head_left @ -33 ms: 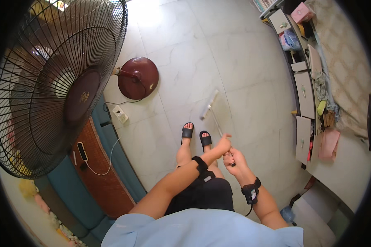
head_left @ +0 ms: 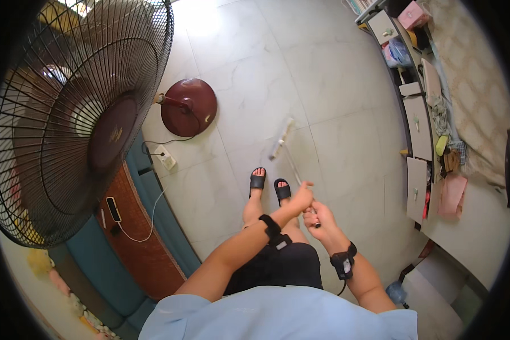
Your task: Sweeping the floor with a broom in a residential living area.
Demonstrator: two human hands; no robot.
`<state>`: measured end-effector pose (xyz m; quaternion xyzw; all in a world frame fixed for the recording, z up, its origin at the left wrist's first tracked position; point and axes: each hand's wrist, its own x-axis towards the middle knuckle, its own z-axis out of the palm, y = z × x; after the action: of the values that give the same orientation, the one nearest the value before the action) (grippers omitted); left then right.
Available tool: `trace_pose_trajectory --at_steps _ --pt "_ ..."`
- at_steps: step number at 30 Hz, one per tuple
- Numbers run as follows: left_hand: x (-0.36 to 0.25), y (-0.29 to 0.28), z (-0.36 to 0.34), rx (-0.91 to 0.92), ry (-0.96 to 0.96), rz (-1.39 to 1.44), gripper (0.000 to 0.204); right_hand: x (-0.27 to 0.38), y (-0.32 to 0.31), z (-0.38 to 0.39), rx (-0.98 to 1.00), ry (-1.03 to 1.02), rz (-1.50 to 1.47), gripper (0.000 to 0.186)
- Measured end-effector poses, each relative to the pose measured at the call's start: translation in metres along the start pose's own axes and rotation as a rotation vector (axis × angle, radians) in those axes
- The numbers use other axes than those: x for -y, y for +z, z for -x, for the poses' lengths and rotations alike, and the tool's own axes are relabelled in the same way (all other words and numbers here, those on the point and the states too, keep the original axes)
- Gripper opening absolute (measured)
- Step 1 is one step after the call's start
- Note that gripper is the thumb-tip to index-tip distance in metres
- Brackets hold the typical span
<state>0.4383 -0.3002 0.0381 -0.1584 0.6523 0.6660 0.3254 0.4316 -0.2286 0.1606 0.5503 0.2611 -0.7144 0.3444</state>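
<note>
— Right, what do you have in front of you?

— I'm looking straight down at my own two hands over a pale tiled floor (head_left: 345,158). My left hand (head_left: 301,196) is curled shut around the thin handle of a mop (head_left: 281,140), and my right hand (head_left: 318,216) is clamped on the same handle just behind it, the two nearly touching. Each wrist wears a black band.

— Where does the mop sit?

— Its handle runs up and away from my hands, and its flat pale head lies on the tiles just beyond my feet, which are in black sandals (head_left: 269,186). The head is blurred, so I can't tell more of its shape.

— And around you?

— A big standing fan (head_left: 76,113) with a dark wire cage fills my left side; its round maroon base (head_left: 190,107) stands on the floor well apart from the mop. A white power strip (head_left: 165,157) lies near that base. On my right, a row of white drawers (head_left: 416,147) with clutter on top
</note>
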Motion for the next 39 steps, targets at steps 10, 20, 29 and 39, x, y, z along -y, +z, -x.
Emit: trace_pose_trajectory --at_steps 10,20,29,39 --pt "0.016 -0.213 -0.064 -0.277 -0.256 0.02 0.04 -0.043 0.119 -0.173 0.333 0.333 0.061 0.019" --pt "0.042 -0.103 -0.088 0.073 -0.355 -0.314 0.028 -0.008 0.019 -0.144 0.157 0.146 -0.016 0.012" --pt "-0.007 -0.04 -0.041 0.118 -0.194 0.056 0.039 -0.003 0.028 -0.049 0.059 0.074 -0.174 0.014" --pt "0.032 -0.113 -0.029 -0.087 -0.009 -0.17 0.024 -0.029 0.059 -0.063 0.321 0.36 -0.176 0.031"
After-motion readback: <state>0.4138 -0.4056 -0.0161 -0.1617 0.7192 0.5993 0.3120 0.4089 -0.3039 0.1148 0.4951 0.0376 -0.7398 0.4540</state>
